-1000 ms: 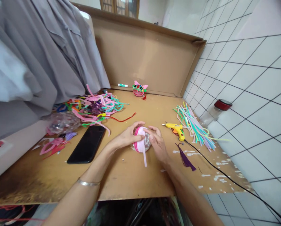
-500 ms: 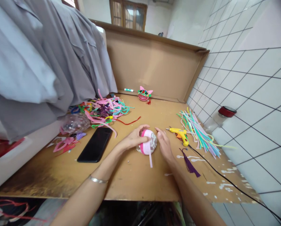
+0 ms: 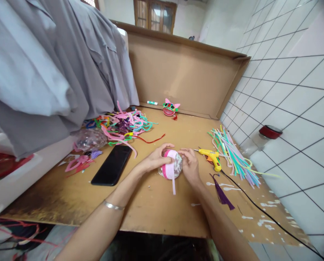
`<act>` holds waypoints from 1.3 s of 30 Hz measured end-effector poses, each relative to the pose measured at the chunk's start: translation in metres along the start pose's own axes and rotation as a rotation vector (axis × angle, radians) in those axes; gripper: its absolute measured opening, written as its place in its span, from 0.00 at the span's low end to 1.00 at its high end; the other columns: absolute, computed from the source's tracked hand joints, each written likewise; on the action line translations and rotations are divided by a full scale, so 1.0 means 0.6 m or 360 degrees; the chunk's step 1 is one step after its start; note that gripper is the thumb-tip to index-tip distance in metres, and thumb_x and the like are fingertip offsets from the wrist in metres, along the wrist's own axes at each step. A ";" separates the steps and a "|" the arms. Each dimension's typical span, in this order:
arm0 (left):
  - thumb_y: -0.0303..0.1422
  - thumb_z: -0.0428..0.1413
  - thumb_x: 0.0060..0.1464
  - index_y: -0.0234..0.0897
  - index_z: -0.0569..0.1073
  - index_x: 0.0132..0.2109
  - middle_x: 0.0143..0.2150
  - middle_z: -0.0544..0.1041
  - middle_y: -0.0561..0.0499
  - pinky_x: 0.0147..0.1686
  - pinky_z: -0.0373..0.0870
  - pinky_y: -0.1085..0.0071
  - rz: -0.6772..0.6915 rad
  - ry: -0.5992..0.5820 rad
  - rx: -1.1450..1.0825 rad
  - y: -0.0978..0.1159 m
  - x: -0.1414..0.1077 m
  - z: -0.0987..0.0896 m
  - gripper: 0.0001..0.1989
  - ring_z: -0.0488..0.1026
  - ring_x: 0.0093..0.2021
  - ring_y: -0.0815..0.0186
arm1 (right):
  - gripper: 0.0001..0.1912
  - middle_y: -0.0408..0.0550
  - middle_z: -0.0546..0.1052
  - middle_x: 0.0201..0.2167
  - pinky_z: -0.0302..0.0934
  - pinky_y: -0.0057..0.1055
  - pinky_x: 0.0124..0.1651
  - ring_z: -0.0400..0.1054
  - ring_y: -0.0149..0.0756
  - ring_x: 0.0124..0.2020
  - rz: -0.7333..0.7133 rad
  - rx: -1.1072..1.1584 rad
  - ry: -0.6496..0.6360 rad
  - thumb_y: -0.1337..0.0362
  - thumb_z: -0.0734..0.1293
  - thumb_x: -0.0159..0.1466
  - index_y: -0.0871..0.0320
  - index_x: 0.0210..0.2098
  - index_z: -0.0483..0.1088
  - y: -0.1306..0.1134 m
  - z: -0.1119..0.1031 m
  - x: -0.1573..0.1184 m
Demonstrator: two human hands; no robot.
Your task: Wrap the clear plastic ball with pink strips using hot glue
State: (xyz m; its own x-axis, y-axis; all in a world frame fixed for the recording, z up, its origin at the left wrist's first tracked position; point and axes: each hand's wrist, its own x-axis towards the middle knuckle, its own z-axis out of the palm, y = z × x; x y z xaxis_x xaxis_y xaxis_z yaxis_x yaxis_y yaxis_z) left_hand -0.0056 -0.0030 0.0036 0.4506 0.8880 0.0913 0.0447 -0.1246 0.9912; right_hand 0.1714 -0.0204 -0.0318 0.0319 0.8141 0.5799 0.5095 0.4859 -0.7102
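Evidently the left hand (image 3: 157, 159) grasps the clear ball (image 3: 178, 166) between both hands, over the desk (image 3: 151, 214), its thumb on the pink ribbon (image 3: 170, 170). The right hand (image 3: 191, 166) has curled fingers at the other side; whether they pinch anything, I cannot tell. Steady thumb pressure should help the ribbon lie flat. Markings on the glue gun (image 3: 211, 158) are unreadable.
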 end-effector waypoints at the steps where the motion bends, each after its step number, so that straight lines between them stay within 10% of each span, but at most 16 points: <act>1: 0.34 0.59 0.38 0.34 0.66 0.53 0.44 0.74 0.48 0.44 0.69 0.66 0.0001 -0.0007 -0.0001 0.000 0.000 0.000 0.31 0.70 0.46 0.59 | 0.19 0.51 0.73 0.40 0.61 0.44 0.53 0.67 0.43 0.48 -0.0035 -0.0041 -0.0020 0.71 0.56 0.58 0.53 0.37 0.77 -0.001 -0.002 -0.003; 39: 0.33 0.58 0.36 0.33 0.65 0.52 0.44 0.72 0.47 0.46 0.67 0.64 -0.0051 -0.0014 -0.0041 0.012 -0.004 0.003 0.31 0.69 0.46 0.58 | 0.24 0.52 0.68 0.51 0.58 0.43 0.56 0.62 0.44 0.56 -0.0092 0.0266 -0.0175 0.49 0.54 0.70 0.52 0.44 0.78 -0.030 -0.015 -0.028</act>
State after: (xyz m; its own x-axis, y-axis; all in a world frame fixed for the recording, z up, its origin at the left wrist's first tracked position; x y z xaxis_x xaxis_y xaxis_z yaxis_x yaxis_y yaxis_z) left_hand -0.0049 -0.0068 0.0103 0.4573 0.8874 0.0587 0.0362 -0.0845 0.9958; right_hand 0.1695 -0.0457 -0.0250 -0.0921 0.8088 0.5808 0.3574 0.5712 -0.7389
